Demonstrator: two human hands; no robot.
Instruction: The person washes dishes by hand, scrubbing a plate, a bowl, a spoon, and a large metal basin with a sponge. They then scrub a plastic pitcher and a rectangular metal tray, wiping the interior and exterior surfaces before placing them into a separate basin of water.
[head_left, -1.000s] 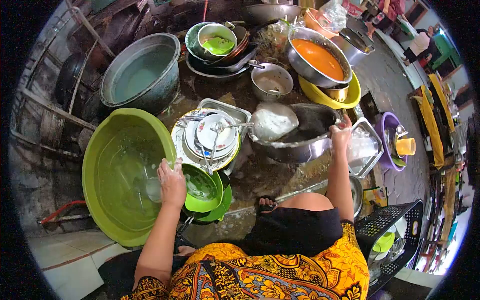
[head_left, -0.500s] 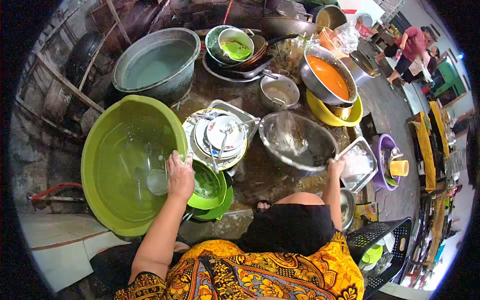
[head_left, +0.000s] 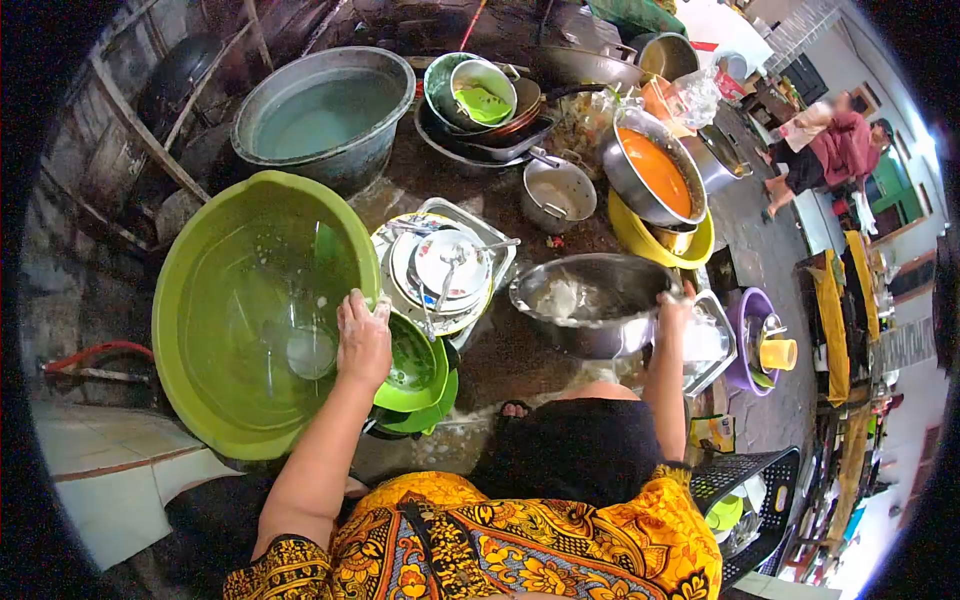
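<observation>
My left hand (head_left: 363, 340) is wet and grips the right rim of a big green plastic tub (head_left: 200, 400) that holds clear water. Under the water by that hand is a pale round shape I cannot make out. My right hand (head_left: 675, 308) is closed on the right rim of a wide metal basin (head_left: 600, 338). The basin is tilted, and whitish water moves inside it, blurred. Between the two vessels sits a stack of plates (head_left: 400, 262) with spoons on top. Green bowls (head_left: 425, 378) lie just below my left hand.
Behind stand a dark tub of water (head_left: 385, 130), stacked bowls and pans (head_left: 520, 140), a small pot (head_left: 558, 195) and a metal bowl of orange liquid (head_left: 655, 170). To the right are a metal tray (head_left: 712, 345), a purple basin (head_left: 745, 375) and a black crate (head_left: 745, 475). People are farther back.
My right hand has tipped the metal basin, so more of its outer side shows and the water inside has shifted. My left hand stays on the green tub. People at the back have moved.
</observation>
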